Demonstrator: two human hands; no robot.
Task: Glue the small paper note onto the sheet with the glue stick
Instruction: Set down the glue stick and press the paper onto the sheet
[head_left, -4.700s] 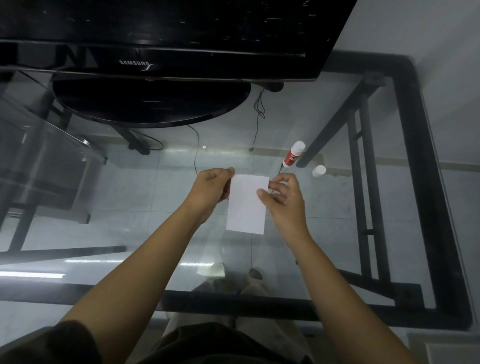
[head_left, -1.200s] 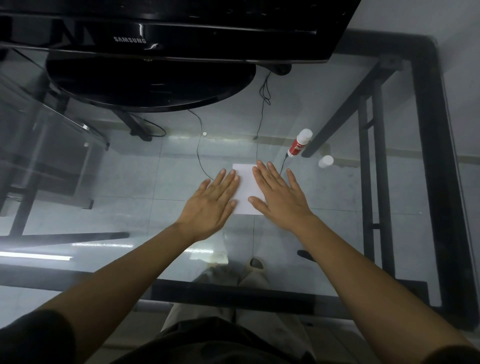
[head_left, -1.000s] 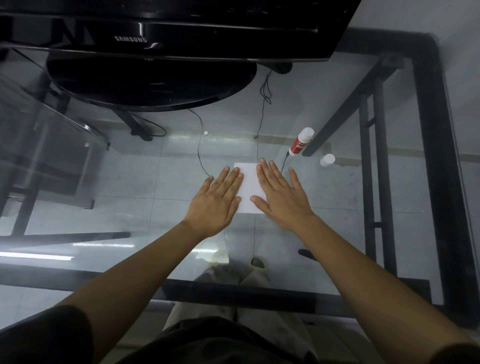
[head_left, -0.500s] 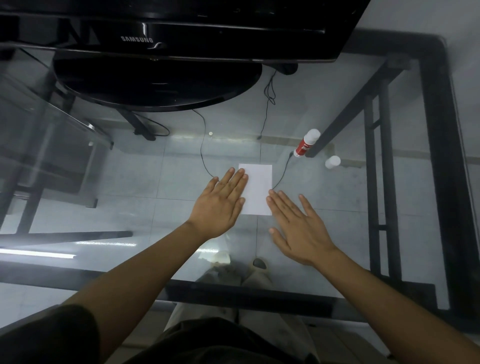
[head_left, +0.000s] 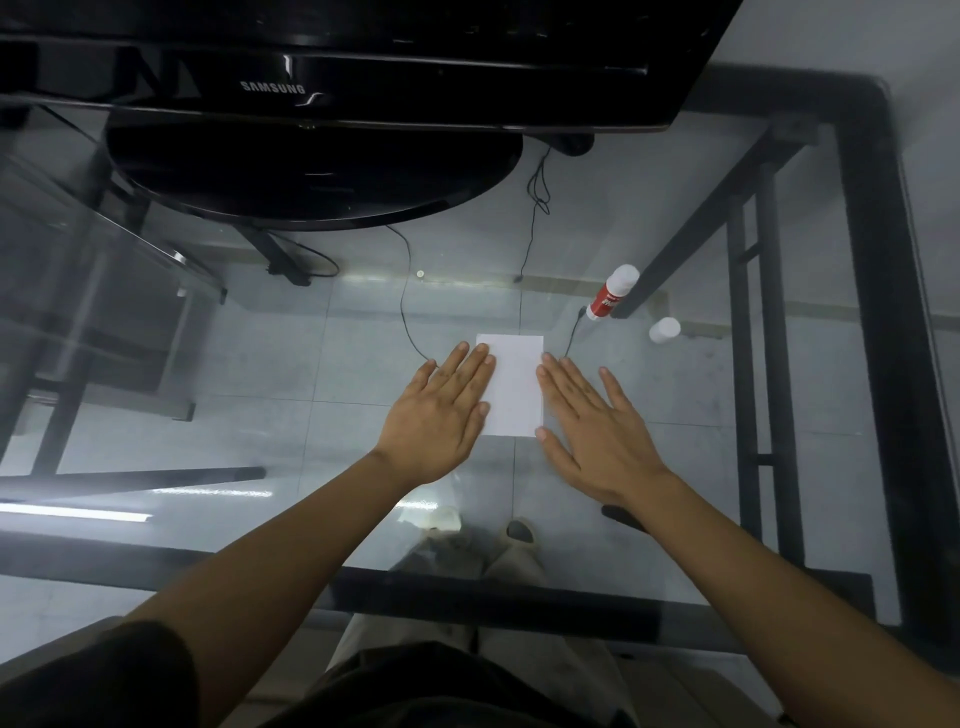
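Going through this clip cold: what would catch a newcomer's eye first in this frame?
Two flat, open hands on a glass table: the left hand and right hand flank a white paper, the left fingers overlapping its edge. Beyond it to the right, a red-and-white glue stick lies with its cap standing apart. A black monitor fills the far edge.

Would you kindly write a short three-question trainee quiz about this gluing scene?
1. True or false: the glue stick is in one of the hands.
2. Which hand overlaps the white paper? A) left hand B) right hand C) neither
3. Fill in: the loose white cap lies to the ____ of the glue stick.

Key: 1 false; 2 A; 3 right.
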